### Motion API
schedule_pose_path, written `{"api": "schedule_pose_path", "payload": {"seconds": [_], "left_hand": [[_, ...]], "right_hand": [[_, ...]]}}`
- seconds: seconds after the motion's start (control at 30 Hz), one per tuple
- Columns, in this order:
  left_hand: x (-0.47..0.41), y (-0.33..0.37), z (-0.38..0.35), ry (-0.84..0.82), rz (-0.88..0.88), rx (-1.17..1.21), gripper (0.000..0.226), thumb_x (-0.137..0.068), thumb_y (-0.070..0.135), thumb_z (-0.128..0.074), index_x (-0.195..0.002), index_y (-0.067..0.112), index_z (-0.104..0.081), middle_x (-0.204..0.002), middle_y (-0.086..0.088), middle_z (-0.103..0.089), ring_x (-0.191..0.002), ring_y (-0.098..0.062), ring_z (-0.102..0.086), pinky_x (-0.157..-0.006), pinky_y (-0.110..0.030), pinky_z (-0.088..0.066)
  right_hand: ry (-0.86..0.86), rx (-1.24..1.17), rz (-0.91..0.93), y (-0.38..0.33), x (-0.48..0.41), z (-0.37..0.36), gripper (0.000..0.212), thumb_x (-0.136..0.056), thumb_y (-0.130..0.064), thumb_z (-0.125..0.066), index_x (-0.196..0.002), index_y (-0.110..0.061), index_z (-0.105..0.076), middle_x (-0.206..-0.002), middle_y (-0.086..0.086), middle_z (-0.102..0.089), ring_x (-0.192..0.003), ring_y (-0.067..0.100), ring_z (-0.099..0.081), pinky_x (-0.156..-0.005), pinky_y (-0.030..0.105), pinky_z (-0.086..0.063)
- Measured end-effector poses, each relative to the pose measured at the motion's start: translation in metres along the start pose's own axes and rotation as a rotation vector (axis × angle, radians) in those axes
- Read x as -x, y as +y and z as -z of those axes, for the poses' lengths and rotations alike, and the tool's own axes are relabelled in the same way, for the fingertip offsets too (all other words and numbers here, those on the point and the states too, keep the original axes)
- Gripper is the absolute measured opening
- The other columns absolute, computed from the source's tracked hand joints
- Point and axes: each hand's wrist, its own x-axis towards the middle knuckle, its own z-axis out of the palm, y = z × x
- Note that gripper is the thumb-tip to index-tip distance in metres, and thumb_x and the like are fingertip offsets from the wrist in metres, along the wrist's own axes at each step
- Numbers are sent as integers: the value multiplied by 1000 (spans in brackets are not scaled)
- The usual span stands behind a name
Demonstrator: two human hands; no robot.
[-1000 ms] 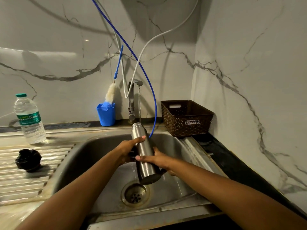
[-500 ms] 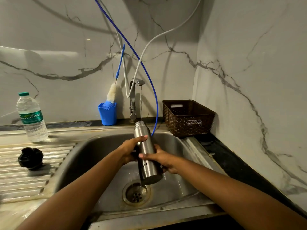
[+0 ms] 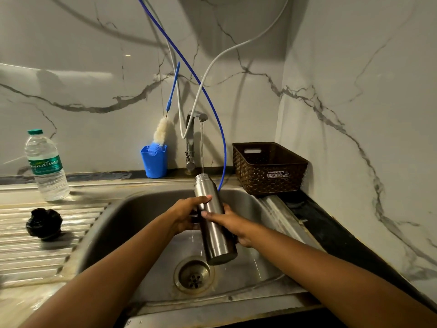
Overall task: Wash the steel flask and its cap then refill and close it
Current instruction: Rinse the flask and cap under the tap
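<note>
Flask (image 3: pixel 214 223) tilts, open mouth up toward tap (image 3: pixel 194 129).

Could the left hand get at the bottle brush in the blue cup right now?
Probably yes: nothing stands between the left hand and the bottle brush, but it grips the flask and must release first.

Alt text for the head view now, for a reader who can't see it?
The left hand and right hand hold an uncapped steel flask tilted over the sink, its mouth under the running tap. A black cap lies on the draining board.
</note>
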Motion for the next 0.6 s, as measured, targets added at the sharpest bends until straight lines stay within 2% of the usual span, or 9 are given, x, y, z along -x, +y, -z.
{"api": "schedule_pose_path", "payload": {"seconds": [0.1, 0.23, 0.33, 0.47, 0.6], "left_hand": [[3, 1, 1, -30, 11, 16, 73, -80, 30, -70, -139, 4, -36, -114, -18, -55, -101, -31, -59, -67, -37, -52], [3, 4, -3, 26, -27, 5, 77, -78, 41, -72, -137, 4, -38, -110, -17, -56, -97, -29, -59, -68, -37, -53], [2, 5, -4, 73, -73, -33, 75, -77, 40, -73, -134, 2, -41, -103, -13, -57, -92, -27, -59, -68, -35, -53], [5, 6, -2, 17, -78, 1, 62, -79, 33, -71, -126, 0, -48, -103, -15, -60, -93, -28, -61, -68, -36, -52], [13, 8, 5, -25, -165, -13, 45, -87, 25, -65, -128, 18, -50, -103, -7, -61, -94, -25, -61, -70, -37, -52]], "right_hand": [[12, -2, 1, -1, -2, 0, 78, -85, -38, -64, -144, -31, -14, -113, 3, -52, -100, 20, -55, -89, 42, -47], [103, 156, 131, 5, -7, -3, 94, -74, -34, -76, -144, -28, -15, -132, 2, -49, -109, 17, -52, -94, 35, -46], [90, 180, 165, 8, -9, -4, 102, -69, -36, -80, -145, -27, -14, -135, 1, -47, -115, 17, -50, -97, 35, -45], [87, 102, 111, -3, -11, -5, 89, -77, -45, -71, -143, -20, -18, -134, 5, -49, -112, 18, -52, -94, 32, -45], [134, 140, 143, -17, -15, -1, 69, -78, -30, -74, -134, -14, -37, -128, 7, -55, -102, 15, -55, -77, 21, -47]]}}
